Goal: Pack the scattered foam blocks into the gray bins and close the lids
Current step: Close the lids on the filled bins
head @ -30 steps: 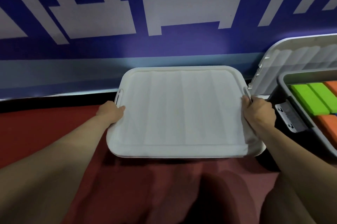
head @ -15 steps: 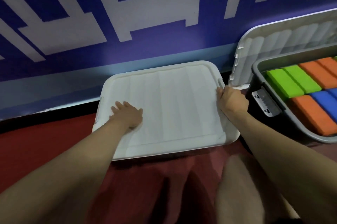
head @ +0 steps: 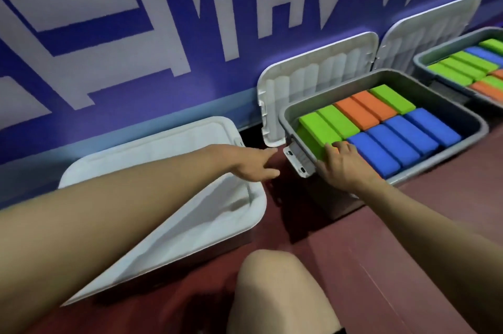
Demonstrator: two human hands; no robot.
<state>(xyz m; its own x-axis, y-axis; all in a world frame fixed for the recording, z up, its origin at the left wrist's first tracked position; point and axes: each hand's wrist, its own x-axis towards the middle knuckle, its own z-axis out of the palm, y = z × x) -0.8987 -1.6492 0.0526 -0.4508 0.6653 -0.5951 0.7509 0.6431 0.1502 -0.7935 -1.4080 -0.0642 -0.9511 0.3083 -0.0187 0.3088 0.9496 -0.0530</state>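
Note:
A gray bin with its white lid [head: 174,184] shut sits at the lower left. To its right stands an open gray bin [head: 449,113] filled with green, orange and blue foam blocks [head: 392,140]; its white lid [head: 315,80] leans open against the wall. My left hand [head: 253,165] hovers open, fingers spread, in the gap between the two bins. My right hand [head: 343,165] rests on the near left corner of the open bin, fingers on the rim beside a green block and the white latch [head: 298,162].
A third open gray bin [head: 424,58] with green, blue and orange blocks stands at the far right, its white lid [head: 424,26] propped on the blue and white wall. The floor is dark red. My bare knee [head: 275,293] is at the bottom centre.
Both hands have left the shut lid and moved right. The view has swung right, so the open bin and a third bin now show. My right hand now touches the open bin's corner.

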